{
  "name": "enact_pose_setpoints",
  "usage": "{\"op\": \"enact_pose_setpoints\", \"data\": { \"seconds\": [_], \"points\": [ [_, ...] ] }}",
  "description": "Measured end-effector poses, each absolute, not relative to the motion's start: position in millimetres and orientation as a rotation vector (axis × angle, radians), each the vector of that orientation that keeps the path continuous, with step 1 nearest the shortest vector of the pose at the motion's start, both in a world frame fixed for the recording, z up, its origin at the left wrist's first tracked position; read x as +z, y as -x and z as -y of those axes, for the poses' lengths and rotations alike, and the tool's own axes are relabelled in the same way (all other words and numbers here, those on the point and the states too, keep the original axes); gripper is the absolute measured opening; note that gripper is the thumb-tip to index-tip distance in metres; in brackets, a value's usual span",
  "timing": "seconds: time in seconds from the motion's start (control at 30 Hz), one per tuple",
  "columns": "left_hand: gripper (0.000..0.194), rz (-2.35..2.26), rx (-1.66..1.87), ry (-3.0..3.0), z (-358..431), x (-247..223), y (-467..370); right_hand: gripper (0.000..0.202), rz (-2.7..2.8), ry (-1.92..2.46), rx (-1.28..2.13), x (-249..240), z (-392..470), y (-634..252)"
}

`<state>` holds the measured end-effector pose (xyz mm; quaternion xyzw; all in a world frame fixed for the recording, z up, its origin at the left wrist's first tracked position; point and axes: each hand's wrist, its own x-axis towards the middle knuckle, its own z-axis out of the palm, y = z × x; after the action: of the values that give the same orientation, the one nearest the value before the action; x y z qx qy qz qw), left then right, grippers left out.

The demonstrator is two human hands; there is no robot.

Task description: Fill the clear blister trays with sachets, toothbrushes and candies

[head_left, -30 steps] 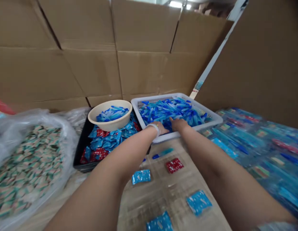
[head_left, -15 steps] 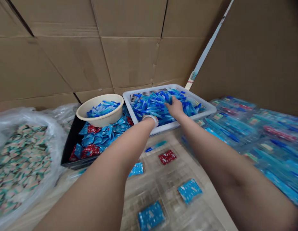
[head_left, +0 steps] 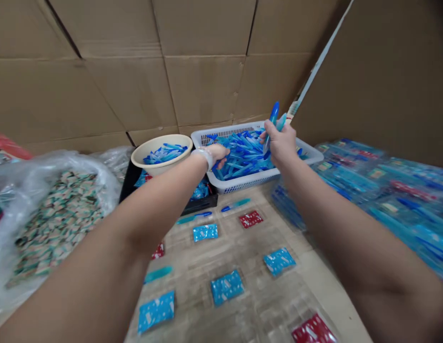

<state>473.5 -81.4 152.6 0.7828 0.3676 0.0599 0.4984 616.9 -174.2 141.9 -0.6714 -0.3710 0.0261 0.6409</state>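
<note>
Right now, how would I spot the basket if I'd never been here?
Find the cardboard wall. Near its foot, right of the cream bowl, is the basket, heaped with blue pens. The bowl is round; the basket is white, four-sided and slotted.

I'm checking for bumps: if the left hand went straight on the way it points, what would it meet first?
Probably the heaped blue pens in the white basket, close by the left hand; whether they touch is unclear.

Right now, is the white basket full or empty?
Well filled: blue pen-like pieces lie heaped across the white basket. The right hand hides part of it; there I cannot tell.
</note>
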Motion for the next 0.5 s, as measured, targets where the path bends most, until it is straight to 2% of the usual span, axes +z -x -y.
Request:
{"op": "enact_pose_setpoints", "data": {
  "seconds": [0.1,0.2,0.3,0.4,0.5],
  "points": [
    [0.016,-0.771,0.153,-1.682,103,161,-411,0.029,1.388,1.586,0.185,138,230,-558],
    [0.02,-0.717,0.062,-1.374,135,140,-335,0.016,1.969,1.619,0.296,93,279,-487],
    [0.031,-0.832,0.052,-1.209,167,105,-278,0.017,2.304,1.82,0.209,45,296,-430],
    [0.04,-0.859,0.035,-1.283,191,78,-246,0.024,2.388,1.901,0.096,29,298,-415],
    [0.042,-0.773,0.101,-1.828,213,66,-229,0.029,2.144,2.045,0.094,40,314,-443]
  ]
}}
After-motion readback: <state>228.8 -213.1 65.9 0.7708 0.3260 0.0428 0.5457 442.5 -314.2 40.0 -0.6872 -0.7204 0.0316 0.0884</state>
